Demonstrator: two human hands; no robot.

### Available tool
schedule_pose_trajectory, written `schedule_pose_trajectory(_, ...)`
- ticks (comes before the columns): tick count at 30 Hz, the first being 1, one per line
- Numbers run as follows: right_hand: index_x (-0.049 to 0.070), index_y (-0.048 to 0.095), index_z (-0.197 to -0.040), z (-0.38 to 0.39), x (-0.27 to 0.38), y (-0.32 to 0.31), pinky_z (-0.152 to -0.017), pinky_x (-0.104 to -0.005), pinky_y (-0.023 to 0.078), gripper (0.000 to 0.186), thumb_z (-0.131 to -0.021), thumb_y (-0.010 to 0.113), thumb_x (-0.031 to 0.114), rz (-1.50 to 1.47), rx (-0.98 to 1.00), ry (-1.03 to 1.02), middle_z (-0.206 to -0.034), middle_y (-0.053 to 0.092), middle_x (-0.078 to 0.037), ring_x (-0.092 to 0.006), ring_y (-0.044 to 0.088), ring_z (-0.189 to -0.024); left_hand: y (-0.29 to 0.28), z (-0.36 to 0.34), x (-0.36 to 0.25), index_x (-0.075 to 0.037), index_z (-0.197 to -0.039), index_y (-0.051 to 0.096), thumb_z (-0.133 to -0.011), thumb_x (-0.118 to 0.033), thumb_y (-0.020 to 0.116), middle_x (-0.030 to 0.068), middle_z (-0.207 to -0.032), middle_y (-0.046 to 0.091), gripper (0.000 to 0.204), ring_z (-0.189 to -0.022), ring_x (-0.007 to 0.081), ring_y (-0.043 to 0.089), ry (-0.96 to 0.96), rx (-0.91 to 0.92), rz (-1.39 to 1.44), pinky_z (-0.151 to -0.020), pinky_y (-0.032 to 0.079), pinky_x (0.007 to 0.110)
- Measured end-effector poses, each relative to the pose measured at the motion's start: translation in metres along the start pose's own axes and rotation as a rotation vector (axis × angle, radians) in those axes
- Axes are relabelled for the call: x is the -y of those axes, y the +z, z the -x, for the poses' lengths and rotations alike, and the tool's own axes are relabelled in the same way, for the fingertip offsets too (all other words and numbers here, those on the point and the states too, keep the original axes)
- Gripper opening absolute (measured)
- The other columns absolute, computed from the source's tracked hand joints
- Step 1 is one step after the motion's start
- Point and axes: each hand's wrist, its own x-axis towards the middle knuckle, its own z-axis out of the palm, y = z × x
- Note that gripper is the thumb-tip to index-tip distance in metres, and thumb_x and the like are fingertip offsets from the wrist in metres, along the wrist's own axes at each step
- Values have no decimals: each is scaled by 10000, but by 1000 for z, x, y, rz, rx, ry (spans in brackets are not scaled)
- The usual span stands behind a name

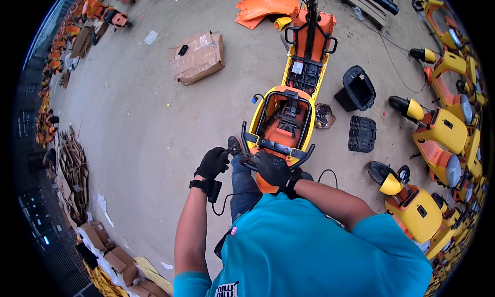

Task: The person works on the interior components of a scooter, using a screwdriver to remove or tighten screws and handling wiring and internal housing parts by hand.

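Note:
A partly stripped yellow and orange scooter (317,80) stands in front of me, its tail toward me and its seat bay uncovered. Across the tail runs a black tubular rear rack (278,146). My right hand (273,168), in a black glove, lies at the rack's near left side with curled fingers; what they grip is hidden. Just left of the tail, my left hand (213,164), also gloved, is closed around something small and dark that I cannot make out. A thin dark piece shows between the two hands. Inside the bay an orange inner panel (282,136) is visible.
Right of the scooter lie a black bin-shaped tub (358,89), a black crate-like part (362,134) and a small bag of parts (324,116). A cardboard box (197,58) rests at the far left. Orange body panels (265,8) lie ahead. Yellow scooters (420,209) line the right.

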Motion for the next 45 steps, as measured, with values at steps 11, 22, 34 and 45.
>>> schedule_pose_trajectory(11,5,515,-1207,-16,57,-44,-807,-465,487,330,-962,482,223,-171,-65,812,-1062,606,-260,-418,595,-984,17,-165,-6,44,-898,675,-957,-279,488,155,-698,673,378,-607,259,672,192,483,-610,-560,528,368)
schedule_pose_trajectory(22,34,539,-1134,9,-27,-47,-584,-306,475,243,-964,508,204,-447,-52,856,-807,610,-69,-149,589,-664,51,-157,12,-17,-790,671,-956,-458,454,130,-580,633,519,-625,286,675,333,307,-499,-599,527,401)
schedule_pose_trajectory(34,32,572,-1022,5,-94,-49,-565,-265,500,208,-977,509,225,-916,130,985,-776,620,-43,-112,603,-632,62,-167,-25,-8,-913,678,-850,-389,710,40,-626,616,387,-512,127,609,-231,317,-185,-448,476,267)
schedule_pose_trajectory(45,44,640,-940,-7,-83,4,-581,-311,475,176,-902,557,195,-1003,177,878,-684,627,-77,-165,616,-613,49,-163,-44,-51,-829,639,-818,-565,694,-2,-658,562,517,-518,64,484,-302,386,-247,-476,388,208)
